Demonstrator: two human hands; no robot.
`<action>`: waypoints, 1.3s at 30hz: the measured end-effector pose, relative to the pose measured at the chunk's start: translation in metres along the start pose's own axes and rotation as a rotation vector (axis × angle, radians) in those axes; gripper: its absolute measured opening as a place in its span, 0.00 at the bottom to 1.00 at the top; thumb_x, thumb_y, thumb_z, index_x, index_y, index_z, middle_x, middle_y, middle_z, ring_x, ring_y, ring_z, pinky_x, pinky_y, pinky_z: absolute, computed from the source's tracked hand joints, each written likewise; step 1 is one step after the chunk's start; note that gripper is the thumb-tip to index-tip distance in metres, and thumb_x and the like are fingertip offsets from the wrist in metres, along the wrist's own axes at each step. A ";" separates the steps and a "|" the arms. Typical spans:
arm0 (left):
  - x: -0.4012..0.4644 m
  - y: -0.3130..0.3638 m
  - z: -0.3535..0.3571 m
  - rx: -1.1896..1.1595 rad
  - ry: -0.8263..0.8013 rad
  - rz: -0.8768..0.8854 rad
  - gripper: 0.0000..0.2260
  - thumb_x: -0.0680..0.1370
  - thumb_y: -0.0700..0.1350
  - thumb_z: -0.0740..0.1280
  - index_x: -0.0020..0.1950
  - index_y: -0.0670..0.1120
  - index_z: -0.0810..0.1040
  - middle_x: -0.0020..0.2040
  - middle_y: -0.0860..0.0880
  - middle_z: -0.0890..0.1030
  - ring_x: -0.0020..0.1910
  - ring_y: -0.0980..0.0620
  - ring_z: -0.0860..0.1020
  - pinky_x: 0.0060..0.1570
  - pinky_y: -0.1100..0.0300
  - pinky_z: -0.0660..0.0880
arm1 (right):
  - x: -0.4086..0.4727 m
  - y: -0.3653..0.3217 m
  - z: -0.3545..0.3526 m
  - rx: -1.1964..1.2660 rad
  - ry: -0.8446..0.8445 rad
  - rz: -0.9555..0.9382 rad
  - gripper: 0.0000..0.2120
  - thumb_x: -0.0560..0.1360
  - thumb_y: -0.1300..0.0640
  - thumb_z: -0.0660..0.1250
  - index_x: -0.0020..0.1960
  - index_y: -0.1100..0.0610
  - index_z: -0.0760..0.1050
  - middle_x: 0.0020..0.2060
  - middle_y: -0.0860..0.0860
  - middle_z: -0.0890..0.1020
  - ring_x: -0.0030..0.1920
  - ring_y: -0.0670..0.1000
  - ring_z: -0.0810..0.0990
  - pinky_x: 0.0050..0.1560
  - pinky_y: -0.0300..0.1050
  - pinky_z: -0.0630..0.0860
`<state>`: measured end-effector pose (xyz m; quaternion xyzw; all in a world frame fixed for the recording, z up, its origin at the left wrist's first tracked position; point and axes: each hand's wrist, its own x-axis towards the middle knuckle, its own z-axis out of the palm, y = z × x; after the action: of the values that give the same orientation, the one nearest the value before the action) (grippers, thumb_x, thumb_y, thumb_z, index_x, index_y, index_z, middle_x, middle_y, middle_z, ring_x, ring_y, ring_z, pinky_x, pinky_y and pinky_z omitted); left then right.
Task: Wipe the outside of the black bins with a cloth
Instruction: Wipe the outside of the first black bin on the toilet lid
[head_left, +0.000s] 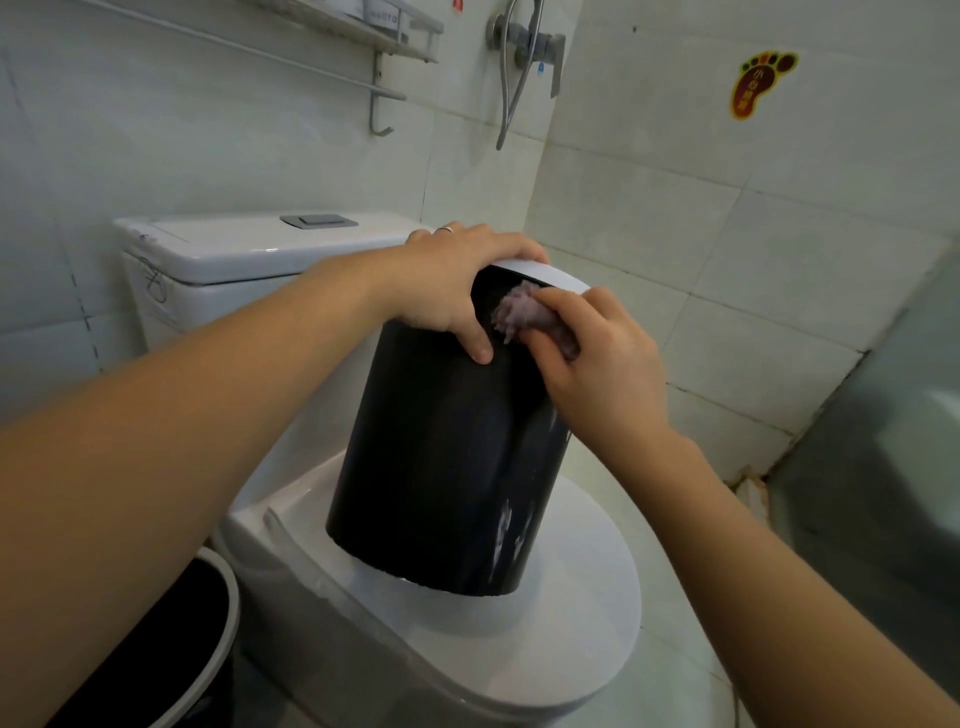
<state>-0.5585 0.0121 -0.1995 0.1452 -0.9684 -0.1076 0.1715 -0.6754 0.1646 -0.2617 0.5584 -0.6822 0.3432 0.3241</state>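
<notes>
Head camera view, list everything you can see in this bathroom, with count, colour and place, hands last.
Black bin: one, black with a white rim, standing tilted on the closed toilet lid.
Second bin: one, black with a pale rim, on the floor at lower left, partly cut off.
Cloth: one, pale purple, against the upper side of the tilted bin.
Toilet: one, white, centre, with its cistern behind.
Towel rack: one, metal, on the wall at upper left.
Shower valve: one, grey, upper centre wall.
Footprint sticker: one, yellow and red, right wall.
Left hand: grips the bin's top rim.
Right hand: holds the cloth.
</notes>
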 end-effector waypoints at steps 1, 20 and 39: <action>0.000 0.000 0.000 -0.001 -0.002 0.001 0.43 0.62 0.50 0.82 0.71 0.66 0.63 0.65 0.55 0.70 0.67 0.48 0.65 0.68 0.48 0.60 | 0.004 0.000 0.001 -0.009 -0.008 -0.022 0.13 0.76 0.53 0.70 0.60 0.52 0.80 0.44 0.52 0.78 0.41 0.54 0.76 0.37 0.46 0.73; -0.006 -0.005 -0.004 -0.103 0.002 -0.043 0.42 0.62 0.46 0.82 0.69 0.66 0.65 0.50 0.62 0.66 0.58 0.54 0.62 0.59 0.55 0.61 | -0.041 0.019 -0.009 0.009 -0.150 -0.260 0.14 0.75 0.55 0.69 0.60 0.54 0.80 0.45 0.52 0.78 0.40 0.52 0.77 0.33 0.48 0.76; 0.011 0.006 -0.005 -0.018 -0.038 -0.088 0.41 0.57 0.46 0.84 0.58 0.67 0.61 0.46 0.58 0.68 0.42 0.59 0.64 0.49 0.53 0.59 | -0.039 0.015 -0.009 0.025 -0.120 -0.074 0.14 0.76 0.55 0.72 0.61 0.56 0.80 0.45 0.53 0.78 0.40 0.53 0.77 0.35 0.54 0.77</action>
<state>-0.5681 0.0137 -0.1901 0.1839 -0.9632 -0.1263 0.1497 -0.6834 0.1953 -0.2910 0.6067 -0.6750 0.3054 0.2882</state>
